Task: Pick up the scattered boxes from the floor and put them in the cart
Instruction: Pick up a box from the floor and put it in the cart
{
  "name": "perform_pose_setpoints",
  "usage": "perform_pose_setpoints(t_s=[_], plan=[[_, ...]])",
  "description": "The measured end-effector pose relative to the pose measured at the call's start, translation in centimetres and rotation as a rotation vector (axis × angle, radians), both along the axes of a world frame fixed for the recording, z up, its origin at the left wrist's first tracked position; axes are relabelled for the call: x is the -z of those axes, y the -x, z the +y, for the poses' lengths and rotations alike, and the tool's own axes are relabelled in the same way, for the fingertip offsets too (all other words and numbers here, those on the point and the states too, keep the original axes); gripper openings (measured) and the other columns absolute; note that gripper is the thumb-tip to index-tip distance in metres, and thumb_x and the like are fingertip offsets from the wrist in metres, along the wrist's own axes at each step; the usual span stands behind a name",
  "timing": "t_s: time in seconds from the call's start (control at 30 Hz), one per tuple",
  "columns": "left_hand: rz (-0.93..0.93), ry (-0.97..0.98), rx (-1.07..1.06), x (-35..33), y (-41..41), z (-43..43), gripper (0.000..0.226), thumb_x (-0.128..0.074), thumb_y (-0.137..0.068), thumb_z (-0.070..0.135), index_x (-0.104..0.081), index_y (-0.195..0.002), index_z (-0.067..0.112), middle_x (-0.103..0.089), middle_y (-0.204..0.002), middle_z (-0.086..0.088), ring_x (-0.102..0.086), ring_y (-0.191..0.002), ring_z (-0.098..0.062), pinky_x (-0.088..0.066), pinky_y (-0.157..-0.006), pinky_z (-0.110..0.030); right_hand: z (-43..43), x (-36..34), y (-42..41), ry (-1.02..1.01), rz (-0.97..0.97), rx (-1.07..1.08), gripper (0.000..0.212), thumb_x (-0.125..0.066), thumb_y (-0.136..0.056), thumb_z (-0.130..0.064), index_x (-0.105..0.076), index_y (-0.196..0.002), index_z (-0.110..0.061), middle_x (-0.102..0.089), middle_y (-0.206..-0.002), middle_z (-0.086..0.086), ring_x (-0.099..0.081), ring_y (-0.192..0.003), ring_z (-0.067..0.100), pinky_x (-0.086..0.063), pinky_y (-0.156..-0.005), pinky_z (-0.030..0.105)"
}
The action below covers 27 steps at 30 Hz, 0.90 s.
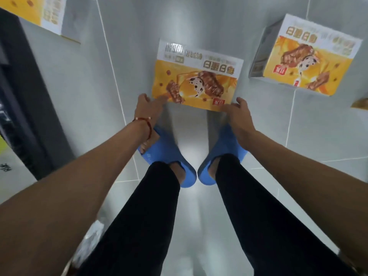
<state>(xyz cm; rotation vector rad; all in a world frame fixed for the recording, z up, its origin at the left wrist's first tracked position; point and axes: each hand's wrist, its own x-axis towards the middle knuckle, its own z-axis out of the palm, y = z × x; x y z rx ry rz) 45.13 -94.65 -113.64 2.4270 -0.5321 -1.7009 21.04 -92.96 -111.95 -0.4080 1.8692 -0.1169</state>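
A yellow and white snack box lies flat on the grey tiled floor in front of my feet. My left hand reaches down to its near left corner, fingers stretched out and touching the edge. My right hand is at the near right corner, fingers relaxed against the box edge. Neither hand grips it. A second box of the same kind lies to the right, a bit farther away. A third box shows partly at the top left. No cart is in view.
A dark cabinet or appliance stands along the left side. My blue slippers and black trouser legs fill the lower middle. A crumpled plastic bag lies at the lower left. A small brown object peeks in at the right edge.
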Motion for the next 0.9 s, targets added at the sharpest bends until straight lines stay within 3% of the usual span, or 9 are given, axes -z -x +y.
perform_pose_setpoints(t_s=[0.1,0.17,0.23,0.33,0.47,0.6,0.67,0.77,0.9], plan=[[0.066,0.076,0.036,2.3,0.4,-1.0,0.058,-0.073,-0.076,0.053,-0.059,-0.112,0.010,-0.062,-0.089,0.005,-0.058,-0.083,-0.016,-0.045,-0.073,-0.027,-1.1,2.2,0.1,0.048,-0.122,0.087,0.067,-0.069,-0.084,-0.029,-0.049,-0.146,-0.014,-0.068,-0.125,0.000,-0.066,-0.103,0.015,-0.054,-0.080,0.024],[0.090,0.103,0.038,3.8,0.3,-1.1,0.044,-0.074,-0.088,0.039,-0.061,-0.119,0.011,-0.068,-0.101,0.005,-0.062,-0.085,-0.008,-0.047,-0.068,-0.015,-1.6,2.9,0.0,0.099,-0.169,0.036,0.053,-0.067,-0.088,-0.014,-0.055,-0.139,-0.011,-0.071,-0.117,0.003,-0.067,-0.090,0.011,-0.051,-0.064,0.014],[0.071,0.099,0.057,4.3,0.2,-1.1,0.046,-0.073,-0.089,0.037,-0.062,-0.124,0.009,-0.070,-0.108,0.000,-0.062,-0.085,-0.008,-0.045,-0.061,-0.010,-1.8,3.0,-0.2,0.110,-0.160,0.011,0.055,-0.068,-0.082,-0.012,-0.058,-0.136,-0.015,-0.073,-0.120,0.001,-0.070,-0.101,0.015,-0.057,-0.079,0.023],[0.033,0.067,0.075,3.1,0.5,-1.2,0.052,-0.074,-0.085,0.048,-0.060,-0.114,0.007,-0.063,-0.091,0.004,-0.056,-0.076,-0.011,-0.040,-0.059,-0.020,-1.4,1.7,0.5,0.142,-0.079,-0.053,0.055,-0.068,-0.075,-0.021,-0.062,-0.129,-0.031,-0.073,-0.120,-0.008,-0.067,-0.113,0.018,-0.055,-0.100,0.042],[-0.029,0.048,-0.015,-0.4,1.4,-1.2,0.054,-0.073,-0.083,0.055,-0.041,-0.101,0.015,-0.051,-0.080,0.009,-0.050,-0.068,-0.008,-0.038,-0.060,-0.023,-1.0,-2.0,0.5,0.178,-0.098,-0.089,0.036,-0.064,-0.097,-0.019,-0.059,-0.132,-0.026,-0.070,-0.120,-0.010,-0.065,-0.110,0.008,-0.052,-0.096,0.030],[-0.079,0.030,-0.063,-2.9,1.9,-2.2,0.058,-0.071,-0.084,0.057,-0.035,-0.102,0.015,-0.051,-0.081,0.008,-0.054,-0.071,-0.010,-0.039,-0.059,-0.021,-1.4,-3.7,0.4,0.222,-0.045,-0.086,0.012,-0.058,-0.105,-0.034,-0.062,-0.116,-0.030,-0.070,-0.107,-0.014,-0.067,-0.094,-0.005,-0.054,-0.085,0.028],[-0.121,0.018,-0.055,-3.5,2.0,-2.4,0.062,-0.068,-0.083,0.062,-0.034,-0.105,0.015,-0.056,-0.090,0.003,-0.059,-0.083,-0.019,-0.047,-0.070,-0.027,-2.1,-4.2,-0.4,0.207,-0.007,-0.067,0.029,-0.058,-0.102,-0.047,-0.063,-0.118,-0.023,-0.070,-0.104,-0.009,-0.066,-0.084,-0.009,-0.052,-0.076,0.025],[-0.173,0.001,-0.004,-3.9,2.0,-2.8,0.066,-0.061,-0.083,0.071,-0.034,-0.107,0.016,-0.058,-0.103,-0.003,-0.060,-0.091,-0.025,-0.047,-0.075,-0.036,-3.3,-3.8,-0.9,0.211,0.010,0.002,0.072,-0.060,-0.081,-0.079,-0.063,-0.124,-0.021,-0.066,-0.122,0.009,-0.071,-0.101,0.016,-0.060,-0.085,0.036],[-0.202,0.130,-0.046,-2.7,1.9,-4.1,0.068,-0.061,-0.074,0.078,-0.040,-0.104,0.021,-0.065,-0.106,-0.005,-0.066,-0.092,-0.025,-0.056,-0.084,-0.043,-5.0,-2.2,-0.8,0.254,-0.001,0.027,0.081,-0.068,-0.078,-0.078,-0.058,-0.125,-0.013,-0.064,-0.128,0.017,-0.073,-0.100,0.020,-0.063,-0.080,0.033]])
